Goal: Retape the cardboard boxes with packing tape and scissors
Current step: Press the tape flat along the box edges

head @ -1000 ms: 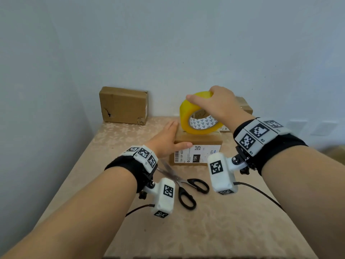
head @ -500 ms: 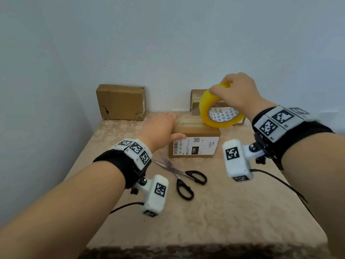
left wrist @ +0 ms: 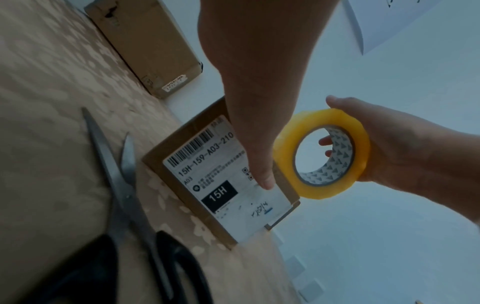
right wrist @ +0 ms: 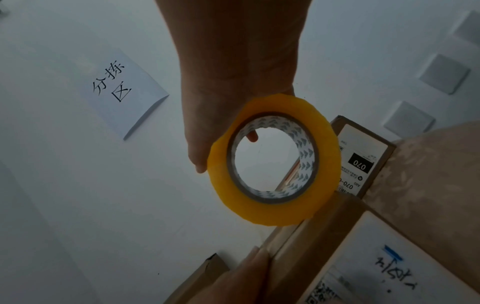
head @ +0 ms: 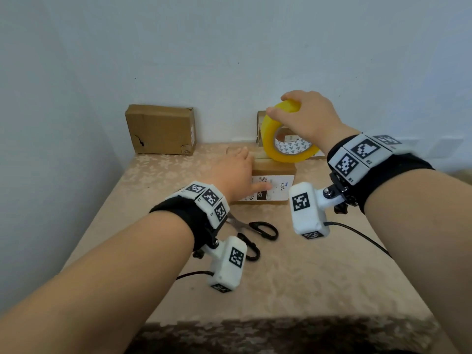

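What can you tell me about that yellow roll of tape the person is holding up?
The tape roll is a thick ring of glossy, translucent yellow packing tape wound on a cardboard core printed inside with small grey triangles. The right hand grips it from above, fingers curled over the rim, one fingertip showing through the hole. It is held on edge, just above the far end of the labelled cardboard box. Whether it touches the box cannot be told.
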A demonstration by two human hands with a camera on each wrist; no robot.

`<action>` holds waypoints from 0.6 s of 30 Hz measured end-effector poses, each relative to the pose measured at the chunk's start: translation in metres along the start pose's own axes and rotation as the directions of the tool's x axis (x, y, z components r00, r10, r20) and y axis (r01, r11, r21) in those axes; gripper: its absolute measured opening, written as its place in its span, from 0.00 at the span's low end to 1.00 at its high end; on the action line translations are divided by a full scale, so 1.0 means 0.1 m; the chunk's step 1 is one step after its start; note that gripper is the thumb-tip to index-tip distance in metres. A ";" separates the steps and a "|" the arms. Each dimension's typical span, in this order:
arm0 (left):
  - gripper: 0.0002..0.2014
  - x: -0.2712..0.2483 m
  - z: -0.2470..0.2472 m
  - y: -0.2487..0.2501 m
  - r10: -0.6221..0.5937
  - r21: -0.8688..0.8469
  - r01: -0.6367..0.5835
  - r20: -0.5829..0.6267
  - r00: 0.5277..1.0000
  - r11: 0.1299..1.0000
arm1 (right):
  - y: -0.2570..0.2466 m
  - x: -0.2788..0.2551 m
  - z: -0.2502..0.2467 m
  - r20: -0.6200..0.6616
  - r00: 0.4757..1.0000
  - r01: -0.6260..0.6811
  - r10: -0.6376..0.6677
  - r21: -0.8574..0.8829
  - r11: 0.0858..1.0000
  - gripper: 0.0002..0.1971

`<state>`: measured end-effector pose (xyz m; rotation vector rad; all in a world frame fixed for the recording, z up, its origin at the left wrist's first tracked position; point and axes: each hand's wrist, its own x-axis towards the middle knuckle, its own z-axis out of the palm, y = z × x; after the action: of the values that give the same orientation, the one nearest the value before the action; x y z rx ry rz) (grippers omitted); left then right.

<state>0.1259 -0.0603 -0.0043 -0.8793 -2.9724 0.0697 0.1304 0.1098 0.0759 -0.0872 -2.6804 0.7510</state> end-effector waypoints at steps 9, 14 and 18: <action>0.49 0.28 -0.06 -0.10 -0.009 0.117 0.004 0.047 0.999 0.993 | 0.03 0.00 -0.05 -0.010 0.998 -0.057 0.056 -0.046 0.997 0.34; 0.53 0.28 0.03 -0.24 -0.003 -0.019 0.003 0.019 1.000 1.000 | -0.06 0.05 -0.12 0.075 0.995 -0.055 0.064 -0.113 0.992 0.30; 0.51 0.16 -0.01 -0.63 0.012 0.061 -0.014 0.025 1.000 0.998 | -0.36 0.10 0.10 0.108 0.994 0.012 -0.010 -0.021 1.000 0.28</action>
<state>0.0786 -0.1041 0.0000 -0.8969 -2.9701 0.1725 0.1188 0.0755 0.0896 -0.0387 -2.7891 0.7433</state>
